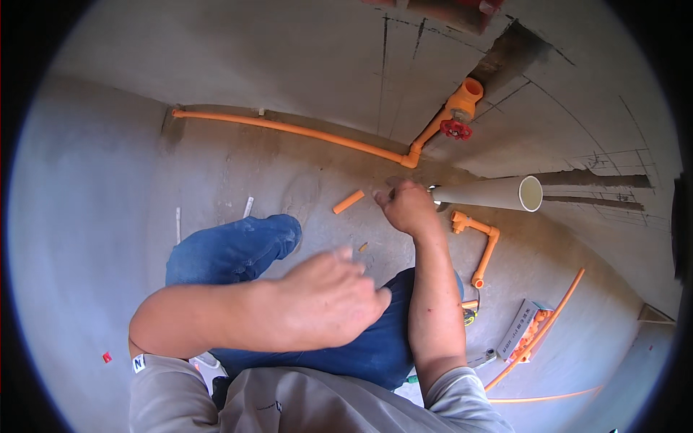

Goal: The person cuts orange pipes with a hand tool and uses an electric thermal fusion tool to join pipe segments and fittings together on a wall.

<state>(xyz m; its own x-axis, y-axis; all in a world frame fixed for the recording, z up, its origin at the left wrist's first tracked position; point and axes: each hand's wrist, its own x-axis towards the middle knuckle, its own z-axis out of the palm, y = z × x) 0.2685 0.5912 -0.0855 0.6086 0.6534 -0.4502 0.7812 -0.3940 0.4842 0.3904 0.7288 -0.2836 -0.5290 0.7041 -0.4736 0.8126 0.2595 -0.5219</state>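
Note:
My right hand [406,207] reaches forward with its fingers curled at the near end of a wide beige pipe [491,193] that lies on the concrete floor. What the fingers enclose is hidden. My left hand [328,299] hovers palm down over my blue-trousered knees [238,249], its fingers loosely bent, with nothing seen in it. A short orange pipe piece [349,201] lies on the floor just left of my right hand.
A long orange pipe [289,128] runs along the wall base to an elbow, then rises to a red-handled valve [455,129]. An orange bent pipe assembly [485,245], a box of orange fittings [523,332] and thin orange tubes [541,328] lie at right.

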